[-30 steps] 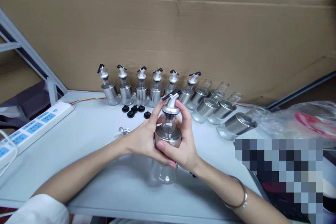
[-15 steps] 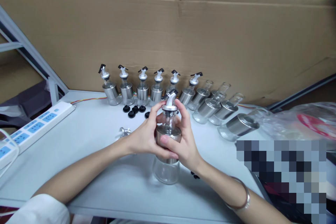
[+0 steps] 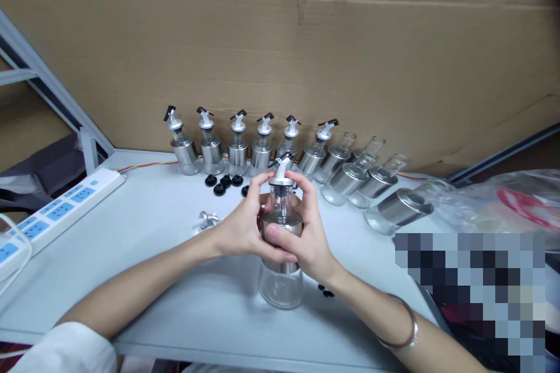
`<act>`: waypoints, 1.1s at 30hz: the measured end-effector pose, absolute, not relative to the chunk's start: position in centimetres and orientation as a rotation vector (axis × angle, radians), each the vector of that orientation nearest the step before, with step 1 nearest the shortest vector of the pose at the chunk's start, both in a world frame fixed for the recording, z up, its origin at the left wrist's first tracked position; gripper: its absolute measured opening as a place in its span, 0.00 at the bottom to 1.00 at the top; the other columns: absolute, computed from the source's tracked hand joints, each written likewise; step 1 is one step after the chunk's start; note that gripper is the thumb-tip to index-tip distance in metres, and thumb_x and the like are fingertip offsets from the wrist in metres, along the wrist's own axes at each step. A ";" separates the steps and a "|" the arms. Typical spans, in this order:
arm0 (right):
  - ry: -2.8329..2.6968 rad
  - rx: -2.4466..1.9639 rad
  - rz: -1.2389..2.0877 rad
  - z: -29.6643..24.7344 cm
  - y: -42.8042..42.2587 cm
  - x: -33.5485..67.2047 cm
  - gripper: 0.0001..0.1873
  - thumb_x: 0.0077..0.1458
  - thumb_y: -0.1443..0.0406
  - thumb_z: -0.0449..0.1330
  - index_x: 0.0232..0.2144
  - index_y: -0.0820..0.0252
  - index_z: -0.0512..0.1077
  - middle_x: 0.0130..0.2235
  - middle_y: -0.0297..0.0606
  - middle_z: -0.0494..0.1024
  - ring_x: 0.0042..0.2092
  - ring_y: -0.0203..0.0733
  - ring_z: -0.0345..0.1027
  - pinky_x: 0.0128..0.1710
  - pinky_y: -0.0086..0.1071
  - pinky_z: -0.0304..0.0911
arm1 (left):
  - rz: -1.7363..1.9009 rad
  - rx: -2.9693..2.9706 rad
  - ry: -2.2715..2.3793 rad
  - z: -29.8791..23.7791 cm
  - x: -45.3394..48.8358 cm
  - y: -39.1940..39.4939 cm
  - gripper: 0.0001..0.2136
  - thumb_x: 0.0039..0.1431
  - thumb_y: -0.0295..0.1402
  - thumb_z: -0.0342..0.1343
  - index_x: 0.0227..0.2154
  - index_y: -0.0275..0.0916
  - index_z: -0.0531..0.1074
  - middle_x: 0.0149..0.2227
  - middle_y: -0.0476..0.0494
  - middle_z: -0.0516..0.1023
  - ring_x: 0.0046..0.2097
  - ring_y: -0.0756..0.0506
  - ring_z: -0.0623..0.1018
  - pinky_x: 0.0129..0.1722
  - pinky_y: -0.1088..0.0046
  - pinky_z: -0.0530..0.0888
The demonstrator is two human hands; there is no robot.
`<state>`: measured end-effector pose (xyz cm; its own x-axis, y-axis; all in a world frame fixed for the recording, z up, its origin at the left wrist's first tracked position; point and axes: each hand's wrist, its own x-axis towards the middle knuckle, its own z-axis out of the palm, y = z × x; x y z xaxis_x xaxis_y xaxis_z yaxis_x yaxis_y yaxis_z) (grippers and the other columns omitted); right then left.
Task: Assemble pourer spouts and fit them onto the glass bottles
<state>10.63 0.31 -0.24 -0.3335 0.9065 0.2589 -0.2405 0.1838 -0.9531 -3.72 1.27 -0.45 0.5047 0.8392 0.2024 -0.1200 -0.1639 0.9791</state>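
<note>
A glass bottle (image 3: 280, 285) with a steel collar stands upright on the white table (image 3: 153, 256) in front of me. Both hands wrap it. My left hand (image 3: 240, 227) grips the collar from the left, its fingertips up at the silver pourer cap (image 3: 280, 173). From the right, my right hand (image 3: 306, 239) holds the collar, thumb across the front and fingers reaching the cap. A metal bangle (image 3: 405, 326) sits on my right wrist.
Several capped bottles (image 3: 238, 145) line the cardboard wall (image 3: 280, 58). Uncapped bottles (image 3: 371, 183) lie on their sides to the right. Black stoppers (image 3: 223, 182) and a loose pourer (image 3: 205, 220) lie behind my hands. A power strip (image 3: 56, 210) sits left, a plastic bag (image 3: 503, 198) right.
The bottle has come down from a slight lift and tilt and now stands upright on the table. My fingers have closed in on the cap, which sits lower on the neck.
</note>
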 end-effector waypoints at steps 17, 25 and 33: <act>-1.488 -0.599 1.288 0.0 -0.1 10.9 0.31 0.47 0.64 0.66 0.51 0.44 0.57 0.39 0.32 0.73 0.42 0.43 0.72 0.45 0.43 0.69 | 1.008 1.630 0.559 -0.8 -3.7 1.3 0.47 0.40 0.31 0.71 0.56 0.48 0.41 0.49 0.38 0.72 0.50 0.37 0.76 0.52 0.53 0.71; -1.581 -0.602 1.054 -0.6 0.6 10.9 0.36 0.51 0.62 0.64 0.57 0.44 0.52 0.40 0.35 0.72 0.41 0.46 0.74 0.42 0.46 0.73 | 0.924 1.792 0.640 -0.3 -4.6 1.9 0.55 0.41 0.31 0.71 0.64 0.52 0.36 0.55 0.35 0.66 0.53 0.36 0.74 0.51 0.54 0.72; -1.537 -0.718 0.736 -0.2 2.5 11.9 0.40 0.51 0.63 0.64 0.60 0.41 0.47 0.45 0.39 0.71 0.43 0.49 0.73 0.44 0.49 0.72 | 0.679 1.698 0.832 -0.2 -3.8 1.7 0.42 0.54 0.40 0.63 0.66 0.48 0.45 0.67 0.36 0.55 0.64 0.34 0.62 0.60 0.53 0.65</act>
